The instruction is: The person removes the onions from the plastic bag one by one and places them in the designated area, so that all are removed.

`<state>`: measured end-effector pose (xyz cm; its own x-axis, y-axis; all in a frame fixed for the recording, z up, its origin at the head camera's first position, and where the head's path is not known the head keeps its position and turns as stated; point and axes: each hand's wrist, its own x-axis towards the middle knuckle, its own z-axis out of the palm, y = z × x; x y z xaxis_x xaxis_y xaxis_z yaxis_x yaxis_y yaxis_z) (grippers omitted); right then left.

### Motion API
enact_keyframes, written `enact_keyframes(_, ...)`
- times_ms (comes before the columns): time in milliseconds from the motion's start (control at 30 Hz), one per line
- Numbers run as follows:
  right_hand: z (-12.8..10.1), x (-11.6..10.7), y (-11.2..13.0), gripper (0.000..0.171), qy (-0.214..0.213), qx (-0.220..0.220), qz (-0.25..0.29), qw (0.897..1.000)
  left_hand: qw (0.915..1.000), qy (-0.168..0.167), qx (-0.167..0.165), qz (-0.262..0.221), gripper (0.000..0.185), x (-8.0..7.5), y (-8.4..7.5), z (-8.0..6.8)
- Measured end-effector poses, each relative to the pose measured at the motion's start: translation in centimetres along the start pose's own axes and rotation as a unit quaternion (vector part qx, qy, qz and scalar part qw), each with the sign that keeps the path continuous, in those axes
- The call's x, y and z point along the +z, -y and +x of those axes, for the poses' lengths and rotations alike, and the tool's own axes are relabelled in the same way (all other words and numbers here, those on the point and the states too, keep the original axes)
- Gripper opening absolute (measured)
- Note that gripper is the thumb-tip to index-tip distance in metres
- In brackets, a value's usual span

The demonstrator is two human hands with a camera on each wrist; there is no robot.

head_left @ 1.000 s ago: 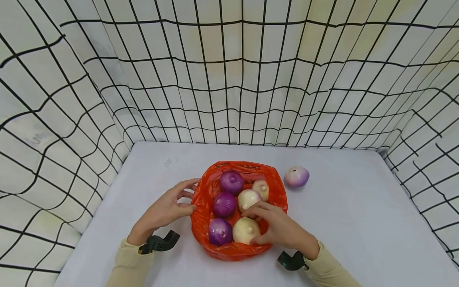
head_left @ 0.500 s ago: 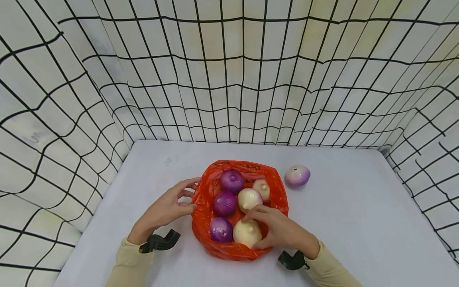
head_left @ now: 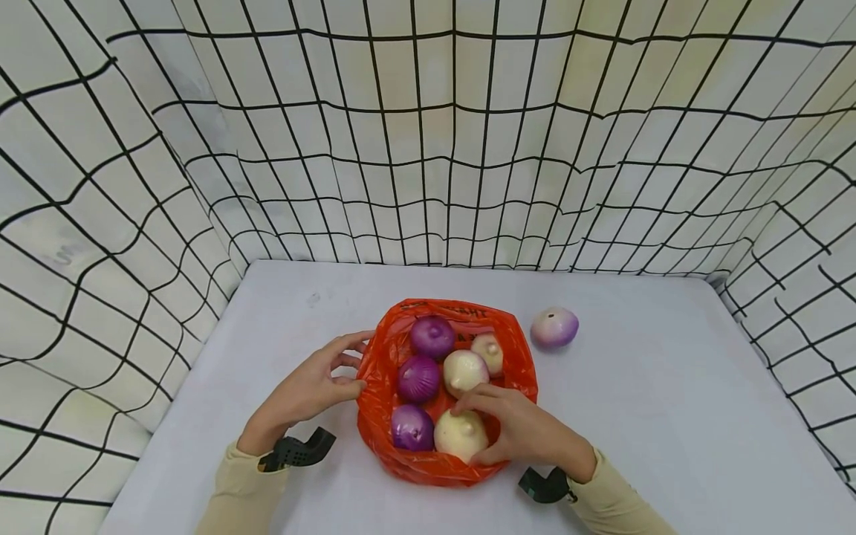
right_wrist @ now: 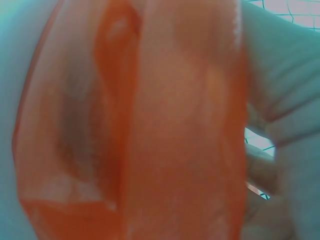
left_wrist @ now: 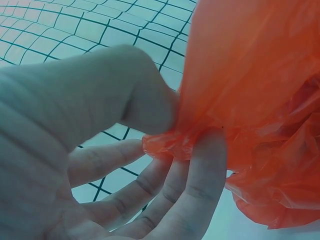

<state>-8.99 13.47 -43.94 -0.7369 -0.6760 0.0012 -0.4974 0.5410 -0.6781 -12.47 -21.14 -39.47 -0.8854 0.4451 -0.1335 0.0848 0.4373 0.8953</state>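
An orange plastic bag (head_left: 381, 371) lies open on the pale table (head_left: 669, 416) and holds several onions, some purple, some white. My left hand (head_left: 314, 386) pinches the bag's left rim between thumb and fingers; the left wrist view shows the orange film (left_wrist: 240, 100) caught under my thumb. My right hand (head_left: 518, 427) reaches into the bag and curls round the nearest white onion (head_left: 458, 435). A purple onion (head_left: 411, 429) sits just left of it. The right wrist view is filled by blurred bag plastic (right_wrist: 165, 125).
One pale purple onion (head_left: 554, 328) lies loose on the table to the right of the bag. White sheets with a black grid (head_left: 428, 148) wall the table at the back and both sides. Black wrist mounts (head_left: 297, 450) sit at my cuffs.
My right hand has slid slightly nearer inside the bag and closed more round the near white onion. The left hand keeps its pinch on the rim.
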Motion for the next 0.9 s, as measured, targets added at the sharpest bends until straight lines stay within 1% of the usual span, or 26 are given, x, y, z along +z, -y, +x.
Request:
enact_keyframes(233, -0.01, -0.01, -0.07, 0.051, 0.000, -0.012, -0.013, 1.000, 1.0000, -0.001, 0.001, 0.000, 0.073, -0.03, -0.01, -0.03)
enact_keyframes(533, -0.18, -0.06, -0.06, 0.051, -0.003, -0.014, -0.008, 1.000, 1.0000, 0.000, 0.004, -0.004, 0.073, 0.00, 0.01, -0.05)
enact_keyframes(700, -0.24, -0.07, -0.11, 0.051, -0.018, -0.027, -0.019, 0.999, 1.0000, 0.000, 0.006, -0.005, 0.073, -0.01, -0.03, -0.05)
enact_keyframes(900, -0.32, -0.19, 0.09, 0.052, -0.038, -0.026, -0.026, 0.999, 1.0000, 0.000, 0.001, -0.001, 0.074, -0.06, -0.05, -0.17)
